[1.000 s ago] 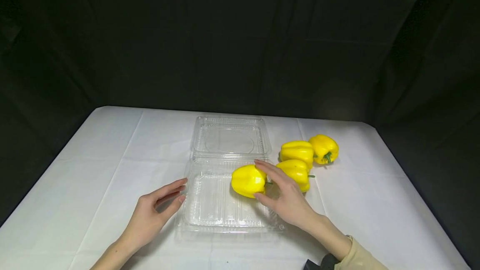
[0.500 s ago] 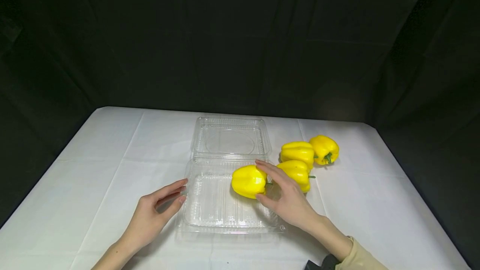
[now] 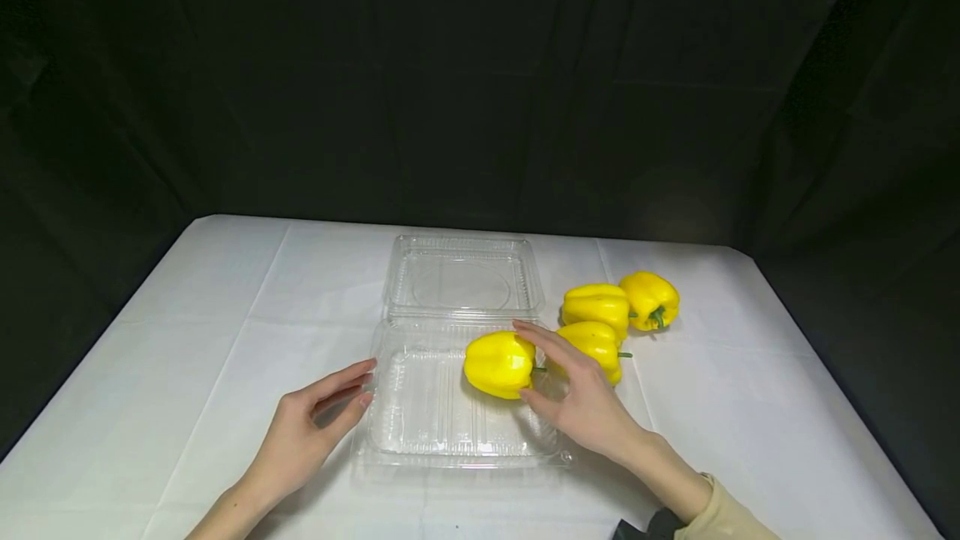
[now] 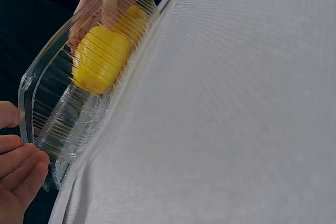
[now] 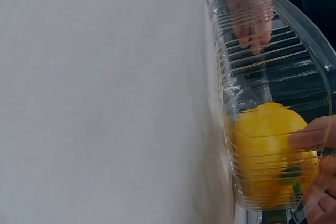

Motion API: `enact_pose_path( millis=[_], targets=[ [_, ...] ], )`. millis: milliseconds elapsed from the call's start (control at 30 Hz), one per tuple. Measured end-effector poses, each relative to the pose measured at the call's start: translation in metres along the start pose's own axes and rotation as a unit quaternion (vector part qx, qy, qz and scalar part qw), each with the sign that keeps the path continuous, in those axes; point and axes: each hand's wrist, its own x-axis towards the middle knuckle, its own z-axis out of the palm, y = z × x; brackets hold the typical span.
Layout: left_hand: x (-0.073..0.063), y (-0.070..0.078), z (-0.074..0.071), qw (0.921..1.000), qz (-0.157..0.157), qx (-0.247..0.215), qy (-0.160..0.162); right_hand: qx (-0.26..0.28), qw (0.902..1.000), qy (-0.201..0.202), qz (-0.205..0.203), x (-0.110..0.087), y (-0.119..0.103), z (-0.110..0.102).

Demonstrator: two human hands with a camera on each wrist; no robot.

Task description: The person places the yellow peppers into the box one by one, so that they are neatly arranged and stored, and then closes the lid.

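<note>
A yellow bell pepper [image 3: 498, 365] lies on its side in the right half of the base of a clear plastic clamshell box [image 3: 420, 423], its green stem to the right. Around its stem end my right hand [image 3: 588, 407] holds it, forefinger at the top and thumb at the lower edge. The right wrist view shows the thumb [image 5: 310, 135] overlapping the pepper through the clear wall. My left hand [image 3: 300, 436] touches the box's left edge with its fingertips, forefinger and thumb apart. In the left wrist view, fingertips [image 4: 39, 158] meet the rim.
Beyond the base, the hinged lid [image 3: 461, 277] lies folded back. Right of the box rest three more yellow bell peppers, a near one [image 3: 592, 344] partly behind my right hand, a middle one [image 3: 596, 307] and a far one [image 3: 651, 298]. White cloth [image 3: 195, 407] covers the table.
My right thumb has slid slightly right along the pepper, towards its stem end. The pepper, the box and my left hand stay almost where they were.
</note>
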Motion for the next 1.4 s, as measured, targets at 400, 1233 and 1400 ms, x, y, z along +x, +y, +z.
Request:
enact_pose_path(
  millis=[400,1233,1400],
  targets=[
    [0.000,0.001,0.000,1.0000,-0.002,0.006,0.002,0.005,1.0000,0.000,-0.003,-0.001,-0.005,-0.003],
    [-0.001,0.001,0.000,1.0000,-0.004,0.003,0.004,0.011,0.9999,0.008,0.003,-0.001,-0.004,-0.010],
    [-0.001,0.002,0.000,1.0000,-0.004,0.003,0.004,0.010,0.9998,0.011,0.013,-0.001,-0.006,-0.011]
  ],
)
